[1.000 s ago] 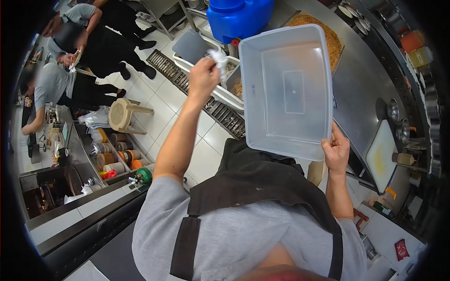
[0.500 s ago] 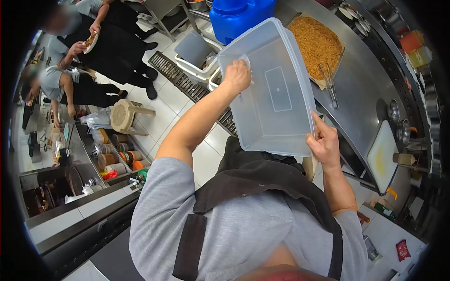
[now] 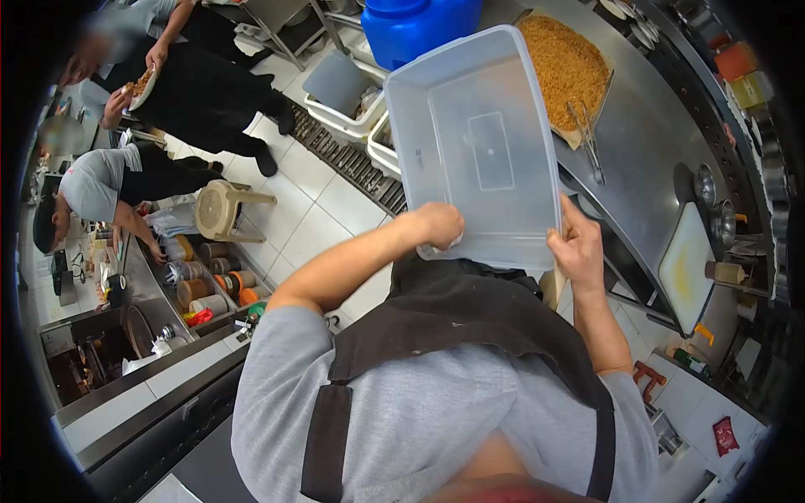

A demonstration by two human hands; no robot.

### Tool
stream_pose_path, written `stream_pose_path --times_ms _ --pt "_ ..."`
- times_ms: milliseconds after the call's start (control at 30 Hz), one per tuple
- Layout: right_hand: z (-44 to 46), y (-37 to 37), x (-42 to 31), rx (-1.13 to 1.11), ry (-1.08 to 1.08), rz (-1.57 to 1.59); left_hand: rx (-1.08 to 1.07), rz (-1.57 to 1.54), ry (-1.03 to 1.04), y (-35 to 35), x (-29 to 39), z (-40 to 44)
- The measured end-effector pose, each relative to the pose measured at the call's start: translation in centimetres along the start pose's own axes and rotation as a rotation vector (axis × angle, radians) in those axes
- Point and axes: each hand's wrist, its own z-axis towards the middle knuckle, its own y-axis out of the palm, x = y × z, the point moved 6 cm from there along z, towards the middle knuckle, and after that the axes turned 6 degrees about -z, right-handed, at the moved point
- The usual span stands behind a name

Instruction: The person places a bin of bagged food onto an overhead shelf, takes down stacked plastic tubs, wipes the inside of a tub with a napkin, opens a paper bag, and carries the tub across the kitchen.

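A large clear plastic container (image 3: 453,176) is tilted up in front of me, its open side facing me. My right hand (image 3: 577,243) grips its right rim, thumb bent at the edge. My left hand (image 3: 440,226) is closed and pressed at the container's lower left inside corner. A crumpled white wipe (image 3: 457,240) shows a little beneath its fingers; whether it is cloth or paper I cannot tell.
A steel counter (image 3: 641,151) on the right holds a heap of orange-brown crumbly food (image 3: 563,71), tongs (image 3: 591,151) and a cutting board (image 3: 686,260). A blue plastic drum (image 3: 419,29), white bins (image 3: 348,117) and a stool (image 3: 222,210) stand ahead. Two people work at the left.
My left hand has slid from the container's upper left wall down to its lower left corner. My right hand keeps its hold on the rim. One person at the left has bent lower.
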Motion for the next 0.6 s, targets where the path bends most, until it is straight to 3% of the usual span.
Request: stream_pose_path --times_ms 67,167,233,300,367,433,500,600 --pt "-0.1 0.1 0.6 -0.022 0.034 -0.011 -0.266 -0.107 -0.014 -1.2 0.1 -1.8" --pt "0.2 -0.4 1.3 0.019 0.020 -0.007 -0.371 -0.329 0.042 -4.0 0.6 -6.4" --pt "-0.4 -2.0 2.3 0.115 0.044 0.091 -0.330 -0.457 0.148 -3.4 -0.4 -8.9" --pt "-1.3 -3.6 2.4 0.157 0.062 0.155 -0.247 -0.527 -0.008 -2.4 -3.5 -10.5" --pt "-2.6 -6.3 3.2 0.246 0.064 0.163 -0.088 -0.878 -0.302 -0.8 -7.6 -11.5" --pt "-3.8 -7.9 2.8 0.271 0.065 0.207 0.081 -0.711 -0.528 2.8 -11.8 -11.4" --pt "-4.9 -9.2 2.7 0.301 0.066 0.245 0.008 -0.773 -0.713 8.4 -14.4 -10.3" --pt "-6.3 -10.6 2.2 0.325 0.094 0.200 0.127 -0.944 -0.697 11.6 -14.3 -7.8"
